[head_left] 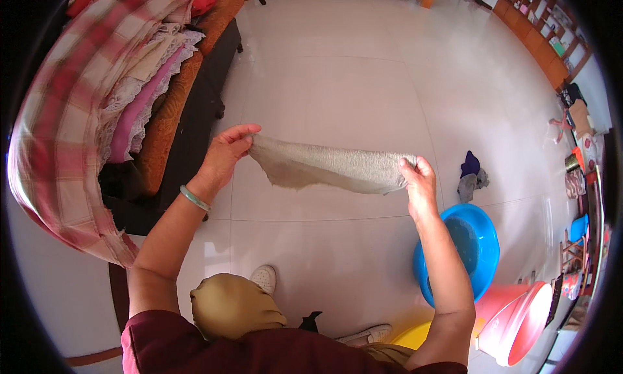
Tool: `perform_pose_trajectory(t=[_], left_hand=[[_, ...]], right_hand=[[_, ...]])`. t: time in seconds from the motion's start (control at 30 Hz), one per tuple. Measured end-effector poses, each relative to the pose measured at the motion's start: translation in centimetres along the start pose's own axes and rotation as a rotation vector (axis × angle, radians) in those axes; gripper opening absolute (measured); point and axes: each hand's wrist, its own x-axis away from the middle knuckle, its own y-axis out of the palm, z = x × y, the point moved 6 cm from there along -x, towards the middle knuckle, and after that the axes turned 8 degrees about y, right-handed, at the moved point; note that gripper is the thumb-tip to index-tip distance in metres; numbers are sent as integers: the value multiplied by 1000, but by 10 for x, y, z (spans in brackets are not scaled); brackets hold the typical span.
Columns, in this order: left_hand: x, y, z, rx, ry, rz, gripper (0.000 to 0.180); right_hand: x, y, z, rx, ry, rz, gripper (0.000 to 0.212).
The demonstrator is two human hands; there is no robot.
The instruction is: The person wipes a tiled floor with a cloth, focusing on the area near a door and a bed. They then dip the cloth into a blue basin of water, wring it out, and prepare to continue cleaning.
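Observation:
A greyish-beige cloth point(331, 163) hangs stretched between my two hands above the tiled floor. My left hand point(227, 150) pinches its left corner between thumb and fingers, and a pale green bangle point(195, 199) circles that wrist. At the other end, my right hand point(420, 182) grips the cloth's right corner, thumb on top. The lower edge of the cloth droops a little between them. Below my right forearm stands a blue basin point(488, 244) with water in it, partly covered by the arm.
Dark blue and grey wet-looking cloths point(470, 179) lie on the floor beyond the basin. A pink bucket point(513, 322) stands at the lower right, beside a yellow container point(412, 336). On the left is an orange couch point(170, 124) with a plaid blanket point(65, 121) over it.

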Motion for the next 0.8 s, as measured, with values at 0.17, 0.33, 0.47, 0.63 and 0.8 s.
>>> perform_pose_trajectory(t=[0.17, 0.33, 0.47, 0.63, 0.8], left_hand=[[-5, 0, 30, -197, 201, -27, 29], [-2, 15, 65, -726, 439, -40, 40], [10, 31, 78, -1089, 792, -136, 35], [28, 25, 51, -1227, 708, -210, 18], [22, 10, 9, -488, 179, -284, 14]], right_hand=[[-2, 0, -32, -48, -18, 88, 33], [-8, -1, -42, -118, -111, -162, 48], [3, 1, -18, 270, -281, -63, 52], [33, 13, -8, 793, -542, -43, 25], [21, -22, 21, 778, -557, -35, 22]])
